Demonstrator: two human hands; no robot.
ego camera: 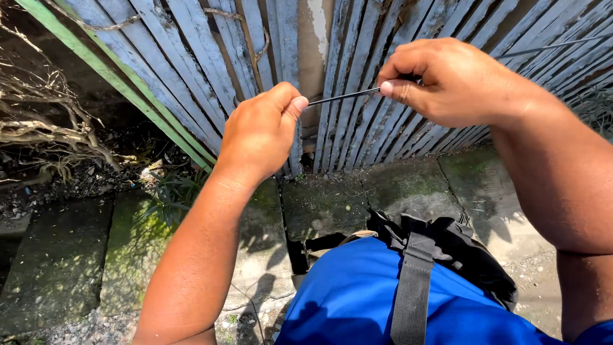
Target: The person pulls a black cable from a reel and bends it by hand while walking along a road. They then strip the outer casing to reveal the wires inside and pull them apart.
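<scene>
The left hand (pixel 258 131) and right hand (pixel 447 80) each have fingers pinched on one thin black wire (pixel 341 97). It stretches taut between them, before a weathered slat fence (pixel 191 57).

Harsh sunlight, hard shadows on paving, sharp focus.

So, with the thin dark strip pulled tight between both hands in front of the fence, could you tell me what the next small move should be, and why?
Probably bring the strip toward the weathered fence. The left hand and right hand each pinch one end, it spans straight between them, and it hangs in front of the slats, not yet visibly touching them. Which slat it suits, I cannot tell.
</scene>
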